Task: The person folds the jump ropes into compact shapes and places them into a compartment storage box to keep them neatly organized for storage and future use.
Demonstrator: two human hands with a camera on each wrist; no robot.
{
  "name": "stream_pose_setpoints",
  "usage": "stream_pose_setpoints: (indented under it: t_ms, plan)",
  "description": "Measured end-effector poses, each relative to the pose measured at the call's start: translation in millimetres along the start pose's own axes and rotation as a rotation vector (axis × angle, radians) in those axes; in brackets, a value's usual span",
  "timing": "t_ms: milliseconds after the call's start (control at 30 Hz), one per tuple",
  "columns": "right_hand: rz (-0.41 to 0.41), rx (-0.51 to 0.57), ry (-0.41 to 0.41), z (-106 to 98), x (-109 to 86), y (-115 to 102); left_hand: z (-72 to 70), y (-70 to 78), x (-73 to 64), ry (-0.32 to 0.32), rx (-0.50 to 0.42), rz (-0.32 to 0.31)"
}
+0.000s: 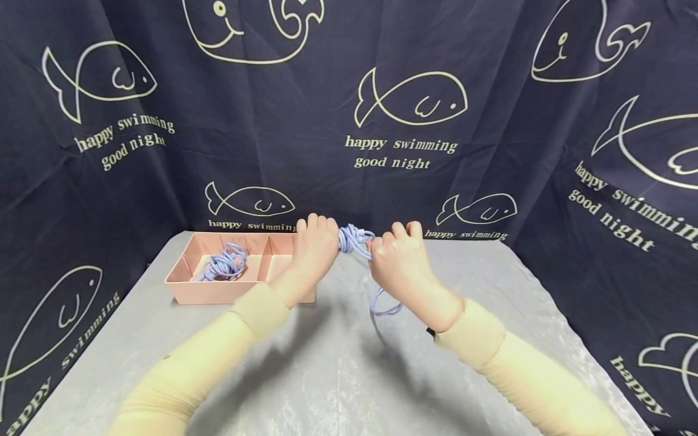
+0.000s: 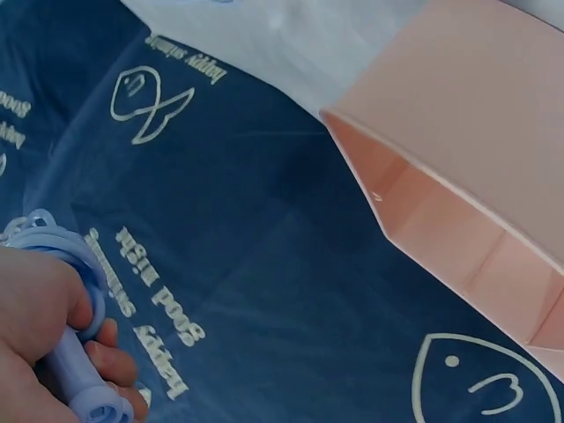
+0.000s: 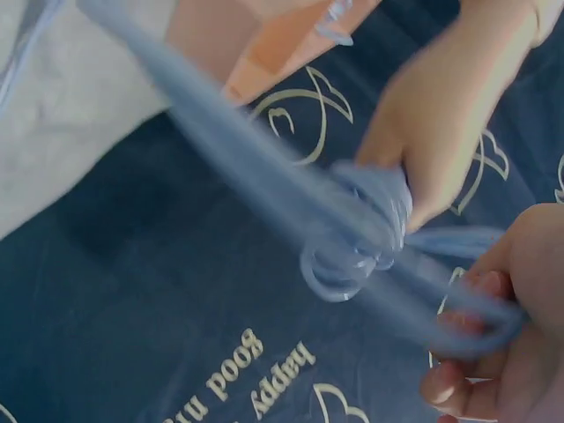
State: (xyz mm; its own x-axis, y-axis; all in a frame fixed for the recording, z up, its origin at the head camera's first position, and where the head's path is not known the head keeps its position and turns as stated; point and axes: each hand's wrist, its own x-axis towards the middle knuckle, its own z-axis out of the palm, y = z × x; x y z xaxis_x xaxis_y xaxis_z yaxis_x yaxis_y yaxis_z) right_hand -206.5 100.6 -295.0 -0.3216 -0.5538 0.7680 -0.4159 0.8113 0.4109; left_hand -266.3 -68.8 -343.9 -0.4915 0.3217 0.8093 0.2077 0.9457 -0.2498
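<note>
"Left to right, what do we see?"

"Navy fish-print curtains (image 1: 305, 121) surround a pale grey table (image 1: 338, 387). On its left, a divided pink tray (image 1: 209, 294) holds a coiled cord (image 1: 226, 264)."

"And the hands?"

"The left hand (image 1: 316, 243) curls its fingers round a bundled blue cord (image 1: 352, 240), lifted above the table between both hands; the right hand (image 1: 402, 260) has fingers gripping its loop."

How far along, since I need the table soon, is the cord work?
Apparently done: one bundled cord sits in the tray. In hand: the left hand grips a second cord while the right hand holds one of its loops. Remaining: a loose length below suggests more handling; winding or unwinding, I can't tell.
</note>
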Motion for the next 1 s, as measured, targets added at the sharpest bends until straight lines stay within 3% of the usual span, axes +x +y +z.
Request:
stream_pose_setpoints:
  t_ms: [200, 533, 833, 1000]
  plan:
    - [-0.021, 0.013, -0.039, 5, -14.8, -14, 0.0, -5.6, 10.5, -0.011, -0.041, -0.035]
    - [0.048, 0.079, -0.118, 17, -37.5, -29, -13.0, -2.8, 21.0, -0.009, -0.09, 0.001]
    - [-0.009, 0.19, -0.174, 32, -50.9, -30, -27.7, -1.8, 24.6, 0.016, -0.124, 0.032]
    - [-0.053, 0.184, -0.163, 44, -57.6, -32, -39.1, 2.2, 25.0, 0.013, -0.154, 0.063]
